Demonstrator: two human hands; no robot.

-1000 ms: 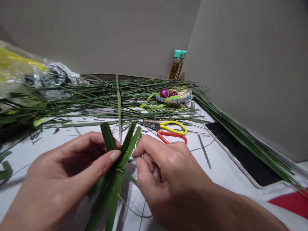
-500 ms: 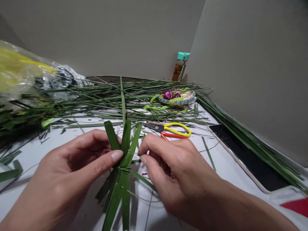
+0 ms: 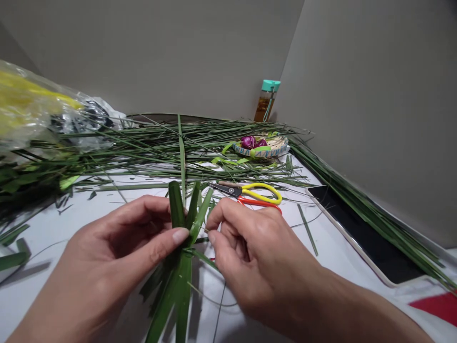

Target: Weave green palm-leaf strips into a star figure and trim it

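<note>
Between my hands stands a bundle of broad green leaf strips [image 3: 183, 286], bound at its middle by a narrow leaf strip. My left hand [image 3: 117, 257] pinches the bundle from the left, thumb in front just above the binding and fingers behind. On the other side, my right hand [image 3: 260, 252] holds thumb and forefinger together around a thin fibre [image 3: 202, 229] that runs toward the strips. Its other fingers are curled in. A loose thin fibre [image 3: 210, 296] curves out below the binding. Behind my right hand lie scissors [image 3: 250, 191] with one yellow and one red handle.
Long green leaves [image 3: 150, 143] lie heaped across the back of the white table. A small woven tray [image 3: 274, 148] holds purple bulbs [image 3: 249, 142]. At right lies a phone [image 3: 371, 233]; a bottle [image 3: 265, 102] stands at the wall. Plastic bags [image 3: 43, 109] fill the left.
My left hand and the top of the leaf bundle have shifted slightly right, and the upper strips are now turned and closer together. My right hand keeps its pinch, nearly in place.
</note>
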